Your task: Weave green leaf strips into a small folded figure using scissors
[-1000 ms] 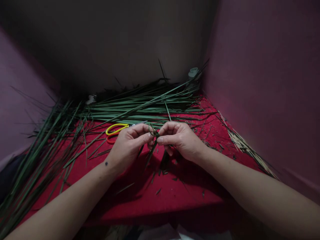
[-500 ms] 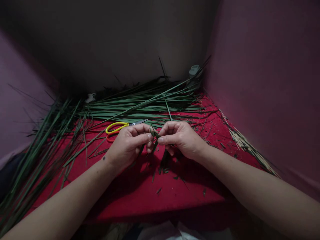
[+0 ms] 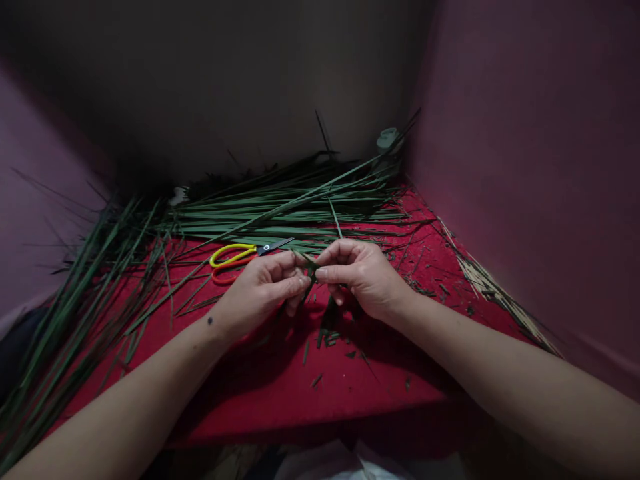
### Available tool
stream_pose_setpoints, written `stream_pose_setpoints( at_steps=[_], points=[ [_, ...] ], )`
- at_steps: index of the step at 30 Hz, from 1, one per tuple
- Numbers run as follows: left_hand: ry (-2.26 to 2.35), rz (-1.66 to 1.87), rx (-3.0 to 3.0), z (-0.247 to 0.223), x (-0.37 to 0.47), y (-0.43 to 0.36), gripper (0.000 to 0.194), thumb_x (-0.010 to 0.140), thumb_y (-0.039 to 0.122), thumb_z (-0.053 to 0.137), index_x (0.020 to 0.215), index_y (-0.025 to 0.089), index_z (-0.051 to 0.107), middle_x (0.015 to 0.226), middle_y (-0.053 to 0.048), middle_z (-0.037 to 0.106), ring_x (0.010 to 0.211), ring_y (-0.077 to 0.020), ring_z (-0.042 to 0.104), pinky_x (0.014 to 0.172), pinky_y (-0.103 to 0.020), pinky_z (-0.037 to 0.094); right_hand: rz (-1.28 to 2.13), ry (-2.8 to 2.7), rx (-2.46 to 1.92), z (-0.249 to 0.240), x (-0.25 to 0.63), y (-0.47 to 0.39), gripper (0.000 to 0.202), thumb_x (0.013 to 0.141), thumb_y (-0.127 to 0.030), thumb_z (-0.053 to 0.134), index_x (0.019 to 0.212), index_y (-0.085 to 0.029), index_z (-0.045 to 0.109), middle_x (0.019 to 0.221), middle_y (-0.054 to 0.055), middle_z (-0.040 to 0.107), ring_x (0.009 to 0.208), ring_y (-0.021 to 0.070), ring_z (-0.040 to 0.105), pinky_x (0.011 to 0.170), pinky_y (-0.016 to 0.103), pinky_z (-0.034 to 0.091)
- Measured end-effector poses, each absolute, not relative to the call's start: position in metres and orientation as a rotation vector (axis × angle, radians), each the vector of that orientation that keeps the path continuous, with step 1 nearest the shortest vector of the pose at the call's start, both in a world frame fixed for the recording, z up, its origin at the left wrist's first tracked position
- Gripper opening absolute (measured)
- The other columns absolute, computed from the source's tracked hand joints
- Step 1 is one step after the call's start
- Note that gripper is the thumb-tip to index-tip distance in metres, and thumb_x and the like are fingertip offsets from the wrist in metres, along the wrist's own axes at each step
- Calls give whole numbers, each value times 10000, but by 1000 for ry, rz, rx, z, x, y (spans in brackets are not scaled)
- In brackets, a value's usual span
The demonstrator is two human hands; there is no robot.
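Note:
Between my two hands, over the red cloth (image 3: 280, 413), is a small folded piece of green leaf strip (image 3: 311, 272). My left hand (image 3: 273, 283) grips its left side with thumb and fingers closed. My right hand (image 3: 357, 275) pinches the right side between thumb and forefinger, close to the left fingertips. A narrow strip end sticks up behind the right hand, though I cannot tell if it belongs to the held piece. Scissors (image 3: 235, 260) with one yellow and one red handle lie just behind my left hand, blades pointing right.
Long green leaves (image 3: 295, 207) are heaped across the back, and another bundle (image 3: 65, 333) hangs over the left side. Pale thin sticks (image 3: 505, 307) lie along the right wall. Small leaf scraps (image 3: 327, 337) litter the cloth. A whitish container (image 3: 387, 139) stands in the back right corner.
My left thumb and fingers have shifted slightly on the leaf strip, and the wrist has turned a little. My right hand stays nearly in place, still pinching.

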State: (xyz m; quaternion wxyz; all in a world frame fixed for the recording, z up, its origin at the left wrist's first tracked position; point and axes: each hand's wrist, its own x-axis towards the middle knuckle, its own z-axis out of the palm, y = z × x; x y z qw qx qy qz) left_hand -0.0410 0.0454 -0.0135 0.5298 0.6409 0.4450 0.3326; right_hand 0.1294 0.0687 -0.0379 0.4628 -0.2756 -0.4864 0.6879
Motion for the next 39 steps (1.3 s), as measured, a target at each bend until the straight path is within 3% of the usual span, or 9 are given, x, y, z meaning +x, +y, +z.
stream_pose_setpoints(
  at_steps=[3,12,16,20,26,30,39],
  points=[
    [1114,833,1544,-14,-42,46,97,802,238,582,816,154,535,527,41,521,472,-77,457,490,-206,377,1766,-1112,-650,-40,129,71,171,598,-152,716,716,-142,593,539,-54,551,334,55,447,302,183,388],
    [1256,869,1777,-12,-37,39,105,799,235,538,829,150,592,548,37,510,493,-85,452,492,-203,370,1954,-1046,-574,-41,131,73,338,608,-111,696,939,-165,656,630,-36,602,384,40,458,326,167,404],
    [1296,730,2199,-12,-37,39,143,806,195,472,753,143,595,595,15,533,568,-100,483,556,-207,372,1973,-1055,-580,-43,129,72,308,602,-111,692,906,-157,665,584,-39,593,372,43,453,322,167,395],
    [1149,605,2400,-15,-46,42,170,802,153,447,787,150,616,571,25,535,513,-84,443,520,-198,332,1901,-1045,-602,-45,130,74,247,591,-120,706,832,-151,661,591,-36,603,371,45,458,325,172,397],
    [1136,501,1980,-9,-54,54,142,798,238,540,745,154,641,649,-11,617,629,-135,558,592,-217,413,1834,-1135,-511,-42,133,76,311,630,-142,703,932,-192,646,591,-69,545,386,41,446,344,173,406],
    [1014,658,1638,-7,-47,52,150,794,262,581,901,171,634,855,-31,651,820,-169,600,748,-267,453,1845,-1182,-425,-43,132,74,455,643,-145,698,1075,-219,574,600,-81,534,419,57,474,362,178,418],
    [1184,894,1519,-8,-39,40,81,754,219,627,761,139,641,670,7,580,611,-91,493,584,-211,393,1739,-1298,-562,-42,131,70,376,672,-165,668,1041,-174,599,594,-65,534,412,56,466,373,182,393]
  ],
)
